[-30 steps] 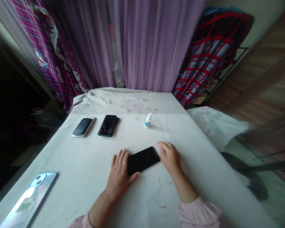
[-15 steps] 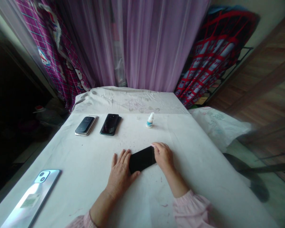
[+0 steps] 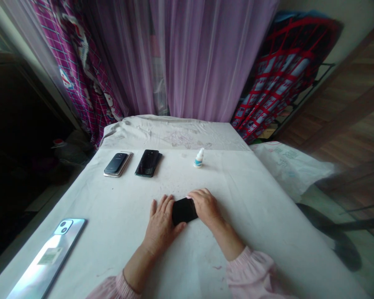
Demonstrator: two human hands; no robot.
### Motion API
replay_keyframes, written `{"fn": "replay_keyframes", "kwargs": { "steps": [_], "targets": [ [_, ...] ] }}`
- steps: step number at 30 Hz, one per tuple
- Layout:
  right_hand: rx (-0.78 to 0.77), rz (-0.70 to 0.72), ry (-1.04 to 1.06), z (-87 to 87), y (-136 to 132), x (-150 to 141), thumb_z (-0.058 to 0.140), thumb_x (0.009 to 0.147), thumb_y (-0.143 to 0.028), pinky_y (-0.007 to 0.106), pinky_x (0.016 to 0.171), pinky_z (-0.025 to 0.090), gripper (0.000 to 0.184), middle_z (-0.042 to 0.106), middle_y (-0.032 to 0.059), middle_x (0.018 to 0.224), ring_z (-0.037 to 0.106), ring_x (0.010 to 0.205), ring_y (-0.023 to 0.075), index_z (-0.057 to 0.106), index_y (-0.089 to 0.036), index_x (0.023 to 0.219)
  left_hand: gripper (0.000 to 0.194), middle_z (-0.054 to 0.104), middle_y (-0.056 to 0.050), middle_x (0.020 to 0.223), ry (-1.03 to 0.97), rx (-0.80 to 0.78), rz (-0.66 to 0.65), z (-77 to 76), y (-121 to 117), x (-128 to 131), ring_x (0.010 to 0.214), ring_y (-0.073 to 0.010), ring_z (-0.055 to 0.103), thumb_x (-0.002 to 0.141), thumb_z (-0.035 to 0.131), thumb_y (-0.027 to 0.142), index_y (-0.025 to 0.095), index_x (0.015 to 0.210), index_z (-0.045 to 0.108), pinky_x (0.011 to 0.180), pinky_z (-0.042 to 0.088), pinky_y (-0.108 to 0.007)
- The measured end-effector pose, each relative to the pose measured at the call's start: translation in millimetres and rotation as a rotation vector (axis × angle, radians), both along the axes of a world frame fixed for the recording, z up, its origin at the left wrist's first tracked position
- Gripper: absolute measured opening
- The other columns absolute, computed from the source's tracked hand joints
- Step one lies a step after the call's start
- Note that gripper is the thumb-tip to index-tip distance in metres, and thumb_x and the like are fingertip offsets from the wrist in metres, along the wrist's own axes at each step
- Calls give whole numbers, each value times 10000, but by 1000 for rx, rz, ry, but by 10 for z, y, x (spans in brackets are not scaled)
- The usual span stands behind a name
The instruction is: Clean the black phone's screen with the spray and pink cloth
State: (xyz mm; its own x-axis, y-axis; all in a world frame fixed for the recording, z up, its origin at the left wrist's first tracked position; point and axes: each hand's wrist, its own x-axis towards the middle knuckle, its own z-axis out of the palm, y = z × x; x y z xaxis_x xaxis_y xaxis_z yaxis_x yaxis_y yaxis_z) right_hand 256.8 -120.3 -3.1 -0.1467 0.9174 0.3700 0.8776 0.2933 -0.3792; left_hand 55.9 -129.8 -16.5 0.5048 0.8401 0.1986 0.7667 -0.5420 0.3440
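Note:
A black smartphone lies dark side up on the white cloth, between my two hands. My left hand rests around its left end, with the thumb along the near edge and the fingers at the far edge. Curled over the phone's right end is my right hand, its fingertips at the far right corner. A small pale pink bit shows at those fingertips; I cannot tell what it is. Both ends of the phone are partly covered by the hands.
Stacked phones and a black phone pair lie at the back left. A small white and blue bottle stands behind my hands. One silver-blue phone lies front left. Purple curtains hang behind the table.
My right hand has shifted left toward my left hand, and less of the black phone shows between them. The whole view has moved slightly.

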Motion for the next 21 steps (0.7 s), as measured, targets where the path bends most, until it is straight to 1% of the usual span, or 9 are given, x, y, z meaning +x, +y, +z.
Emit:
{"fn": "replay_keyframes", "kwargs": {
  "steps": [2,5,7,8,10,14,16,18,21],
  "targets": [
    [13,-27,-3,-23,4,119,437,882,-45,292,781,450,337,726,38,959,573,874,201,714,-223,958,656,484,-171,1425,-3,-4,3,5,2,-1,1373,-345,362,815,639,494,168,1347,436,1121,208,-613],
    [30,-116,-22,-55,22,346,439,886,-62,307,778,447,328,731,43,944,575,854,211,722,-219,941,649,481,-172,1426,-6,-8,3,13,2,1,1373,-347,360,816,640,485,165,1344,439,1120,210,-613],
    [32,-145,-28,-64,29,423,444,888,-70,314,779,444,321,732,46,933,574,848,216,725,-215,944,644,478,-174,1429,-7,-9,-1,19,1,5,1374,-349,358,819,639,480,164,1343,441,1120,210,-614],
    [30,-145,-29,-64,29,419,445,888,-70,316,781,442,320,732,48,935,572,850,218,725,-212,949,643,476,-174,1430,-8,-9,-2,21,0,8,1375,-350,357,819,639,476,164,1345,440,1120,210,-615],
    [22,-124,-32,-52,24,320,445,887,-64,315,784,438,320,730,50,941,567,856,219,722,-209,955,644,476,-173,1431,-6,-9,1,26,1,11,1374,-351,358,816,644,466,165,1347,437,1119,211,-619],
    [-14,-42,-29,-7,7,-58,463,889,-69,304,780,431,297,725,44,919,558,858,213,718,-215,936,660,474,-182,1430,9,-23,4,37,4,12,1376,-354,354,804,659,455,146,1343,437,1114,214,-628],
    [-30,-3,-28,11,4,-176,474,895,-83,301,784,429,279,722,38,909,558,860,207,715,-219,929,655,480,-184,1424,9,-24,3,42,4,10,1374,-355,356,804,659,463,143,1334,446,1111,216,-632],
    [-41,20,-31,17,7,-164,476,897,-85,299,789,430,276,720,35,913,560,865,203,713,-222,931,658,483,-186,1422,7,-25,0,47,4,9,1372,-357,358,804,659,474,143,1332,449,1108,219,-633],
    [-38,-21,-41,8,22,67,457,893,-71,299,796,435,301,723,43,935,564,868,203,715,-219,939,665,477,-190,1426,14,-28,4,52,2,13,1374,-356,356,804,660,469,134,1336,444,1109,220,-629]
  ]
}}
